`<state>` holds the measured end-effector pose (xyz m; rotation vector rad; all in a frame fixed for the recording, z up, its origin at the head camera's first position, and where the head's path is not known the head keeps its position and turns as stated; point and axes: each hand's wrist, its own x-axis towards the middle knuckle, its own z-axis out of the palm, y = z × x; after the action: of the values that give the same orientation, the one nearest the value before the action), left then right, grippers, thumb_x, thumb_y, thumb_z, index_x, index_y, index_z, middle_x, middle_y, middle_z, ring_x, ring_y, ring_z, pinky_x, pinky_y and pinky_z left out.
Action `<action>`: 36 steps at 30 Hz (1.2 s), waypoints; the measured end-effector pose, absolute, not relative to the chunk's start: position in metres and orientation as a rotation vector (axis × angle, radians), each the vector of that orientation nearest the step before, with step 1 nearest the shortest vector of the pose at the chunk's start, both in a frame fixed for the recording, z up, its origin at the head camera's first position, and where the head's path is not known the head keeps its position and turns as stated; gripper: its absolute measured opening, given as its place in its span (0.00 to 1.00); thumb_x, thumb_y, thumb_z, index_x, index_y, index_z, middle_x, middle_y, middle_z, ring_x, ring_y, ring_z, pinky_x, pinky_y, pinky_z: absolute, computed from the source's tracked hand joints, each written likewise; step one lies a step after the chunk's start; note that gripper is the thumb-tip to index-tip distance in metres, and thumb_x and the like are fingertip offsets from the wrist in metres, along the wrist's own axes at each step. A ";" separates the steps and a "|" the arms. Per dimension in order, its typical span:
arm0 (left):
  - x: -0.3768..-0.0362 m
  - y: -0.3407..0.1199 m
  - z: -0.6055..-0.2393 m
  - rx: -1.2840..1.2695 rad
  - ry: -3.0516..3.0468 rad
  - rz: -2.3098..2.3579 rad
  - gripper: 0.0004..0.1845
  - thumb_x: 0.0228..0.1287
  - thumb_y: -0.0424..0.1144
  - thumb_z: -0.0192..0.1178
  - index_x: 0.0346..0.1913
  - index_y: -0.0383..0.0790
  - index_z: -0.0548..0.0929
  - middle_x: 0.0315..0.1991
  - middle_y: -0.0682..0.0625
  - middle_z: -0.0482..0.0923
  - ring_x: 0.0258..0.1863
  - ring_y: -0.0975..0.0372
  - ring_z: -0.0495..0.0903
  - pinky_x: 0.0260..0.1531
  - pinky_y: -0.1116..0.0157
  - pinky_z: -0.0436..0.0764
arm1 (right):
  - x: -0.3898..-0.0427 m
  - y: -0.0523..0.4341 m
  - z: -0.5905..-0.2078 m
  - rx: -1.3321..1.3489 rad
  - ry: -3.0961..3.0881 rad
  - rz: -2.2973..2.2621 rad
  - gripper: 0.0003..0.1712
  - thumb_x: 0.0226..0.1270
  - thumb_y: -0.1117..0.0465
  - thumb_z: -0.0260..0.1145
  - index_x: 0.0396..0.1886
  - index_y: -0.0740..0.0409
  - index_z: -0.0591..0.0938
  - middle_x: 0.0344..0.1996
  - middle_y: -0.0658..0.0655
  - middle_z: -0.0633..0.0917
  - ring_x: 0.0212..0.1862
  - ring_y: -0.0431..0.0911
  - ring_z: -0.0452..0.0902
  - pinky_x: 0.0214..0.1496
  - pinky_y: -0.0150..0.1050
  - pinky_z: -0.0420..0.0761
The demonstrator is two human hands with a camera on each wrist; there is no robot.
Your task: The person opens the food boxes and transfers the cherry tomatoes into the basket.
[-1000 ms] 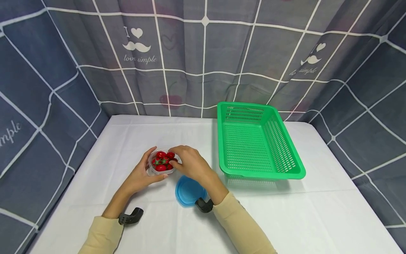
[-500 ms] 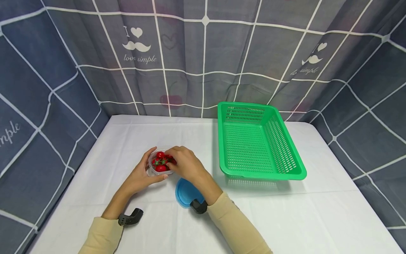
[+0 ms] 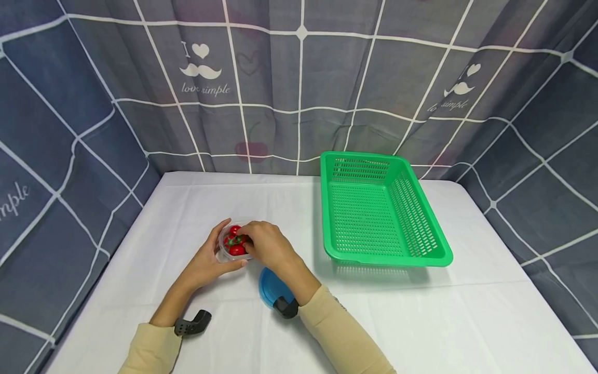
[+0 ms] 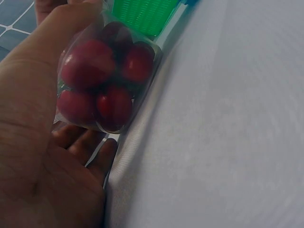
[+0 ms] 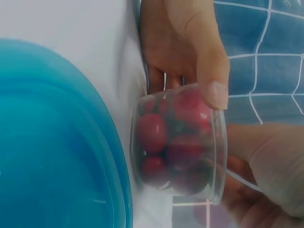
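My left hand (image 3: 205, 264) holds a clear plastic container (image 3: 221, 256) from its left side, thumb in front and fingers behind. Red cherry tomatoes (image 3: 236, 250) with green stems fill the container; in the right wrist view they show through its clear wall (image 5: 135, 156). From the right, my right hand (image 3: 268, 244) reaches over the rim, its thumb and fingertips among the tomatoes. Those fingertips are partly hidden, and I cannot tell whether they pinch a tomato. Under the right wrist lies a round blue lid (image 3: 272, 284), partly covered by the wrist camera.
A green perforated plastic basket (image 3: 366, 218) stands at the back right of the white-covered table (image 3: 448, 317). Dark grid-patterned curtains (image 3: 275, 67) surround the table at the back and sides. A black camera (image 3: 193, 323) is strapped to the left wrist.
My right hand has shifted left and deeper over the tomatoes, its wrist camera now covering more of the blue lid. The left hand and container stay in place.
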<state>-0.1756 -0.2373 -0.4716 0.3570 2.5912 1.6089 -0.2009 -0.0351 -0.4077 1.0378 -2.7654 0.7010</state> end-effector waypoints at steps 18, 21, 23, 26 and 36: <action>-0.176 -0.237 -0.469 0.350 2.609 1.586 0.59 0.57 0.47 0.78 0.83 0.50 0.48 0.81 0.39 0.52 0.79 0.38 0.53 0.73 0.32 0.57 | -0.206 -0.029 -0.420 1.089 -2.676 0.696 0.15 0.70 0.63 0.71 0.55 0.55 0.88 0.49 0.50 0.89 0.50 0.41 0.86 0.54 0.27 0.83; -0.176 -0.237 -0.468 0.341 2.613 1.576 0.60 0.57 0.48 0.78 0.83 0.49 0.48 0.82 0.38 0.51 0.80 0.38 0.52 0.74 0.32 0.56 | -0.206 -0.028 -0.420 1.097 -2.664 0.690 0.15 0.70 0.61 0.71 0.55 0.54 0.87 0.49 0.50 0.89 0.50 0.40 0.86 0.55 0.27 0.83; -0.176 -0.237 -0.469 0.332 2.613 1.573 0.60 0.56 0.48 0.79 0.83 0.49 0.48 0.82 0.37 0.50 0.80 0.38 0.51 0.74 0.32 0.55 | -0.205 -0.027 -0.420 1.103 -2.657 0.698 0.15 0.70 0.60 0.72 0.55 0.54 0.87 0.50 0.50 0.89 0.50 0.40 0.86 0.54 0.26 0.82; -0.176 -0.236 -0.469 0.328 2.609 1.574 0.60 0.57 0.47 0.78 0.83 0.48 0.48 0.82 0.37 0.50 0.80 0.37 0.51 0.73 0.32 0.55 | -0.205 -0.026 -0.418 1.112 -2.644 0.733 0.15 0.70 0.60 0.72 0.55 0.54 0.88 0.49 0.50 0.89 0.49 0.40 0.86 0.52 0.24 0.82; -0.177 -0.236 -0.470 0.322 2.605 1.569 0.60 0.57 0.47 0.78 0.83 0.49 0.48 0.81 0.36 0.51 0.79 0.35 0.53 0.72 0.30 0.56 | -0.198 -0.017 -0.394 1.116 -2.582 0.824 0.16 0.69 0.57 0.73 0.55 0.52 0.88 0.48 0.48 0.89 0.49 0.39 0.85 0.52 0.24 0.82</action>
<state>-0.1769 -0.2356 -0.4696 0.3225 2.6050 1.5695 -0.1981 -0.0165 -0.3944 1.1159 -2.5822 0.8239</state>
